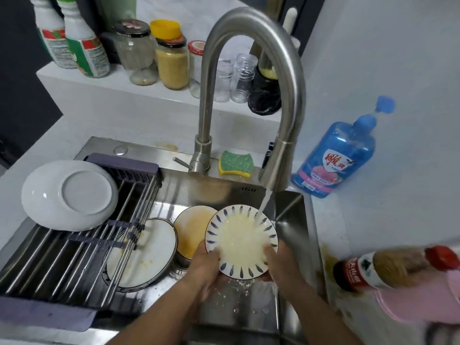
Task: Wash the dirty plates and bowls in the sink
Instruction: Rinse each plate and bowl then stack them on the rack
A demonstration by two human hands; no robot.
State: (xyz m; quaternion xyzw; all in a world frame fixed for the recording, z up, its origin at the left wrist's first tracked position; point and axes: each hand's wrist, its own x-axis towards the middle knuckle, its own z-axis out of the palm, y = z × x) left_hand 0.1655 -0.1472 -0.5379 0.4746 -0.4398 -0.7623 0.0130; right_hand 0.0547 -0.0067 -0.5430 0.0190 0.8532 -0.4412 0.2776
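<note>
The blue-dashed plate point(241, 241) is tilted over the sink point(291, 215), its upper rim under the water stream point(263, 202) from the faucet point(275, 168); the left hand point(202, 267) grips its lower left rim, thumb on the face; the right hand point(281, 265) holds the right rim; just left lie an orange-stained bowl point(191, 230) and a dark-rimmed plate point(151, 250), partly under the rack point(62, 265); an upturned white plate point(69, 195) rests on it.
</note>
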